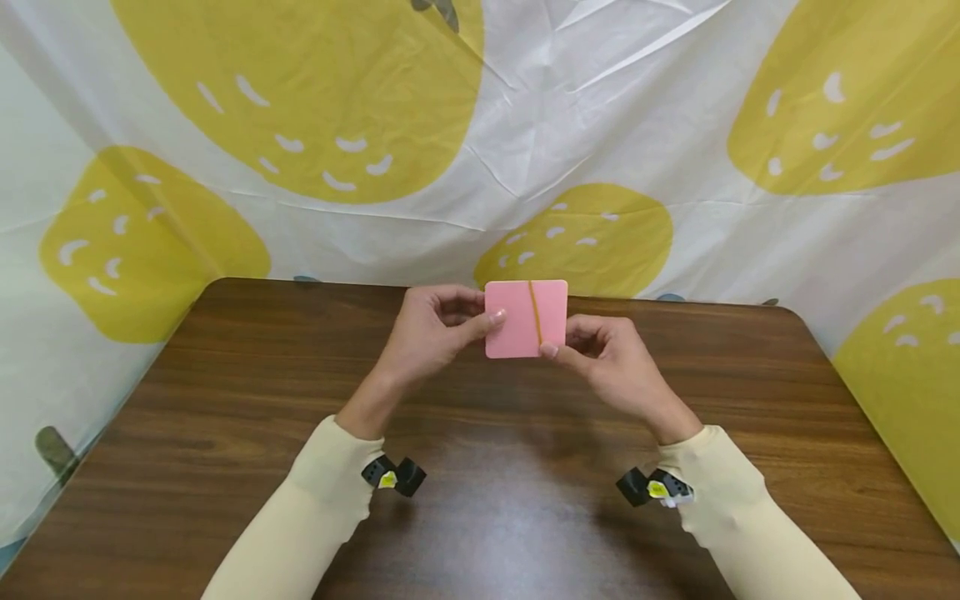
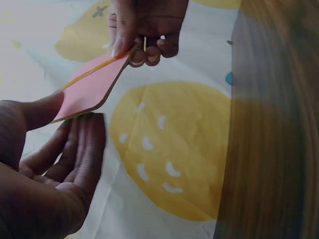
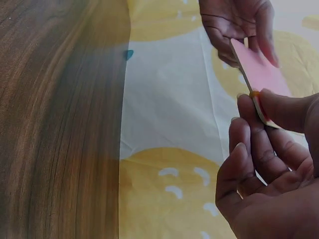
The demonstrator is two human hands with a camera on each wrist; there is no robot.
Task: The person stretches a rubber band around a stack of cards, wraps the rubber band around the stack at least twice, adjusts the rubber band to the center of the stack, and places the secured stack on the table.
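A thin, square pink card or pad [image 1: 513, 329] with rounded corners is held up above the far part of the table. Around it runs a yellowish-brown rubber band [image 1: 536, 312], right of its middle. My left hand [image 1: 435, 329] pinches the card's left edge, thumb on the pink face and fingers behind. At the lower right edge my right hand [image 1: 618, 362] pinches the card, its thumb tip by the band's lower end. In the right wrist view the band [image 3: 255, 94] wraps over the card's edge beside the right thumb.
The brown wood-grain table [image 1: 495, 500] has rounded far corners. Behind it and at both sides hangs a white cloth [image 1: 375, 233] printed with large yellow fruit shapes. Small black cameras [image 1: 408, 477] are strapped over both cream sleeves [image 1: 300, 508].
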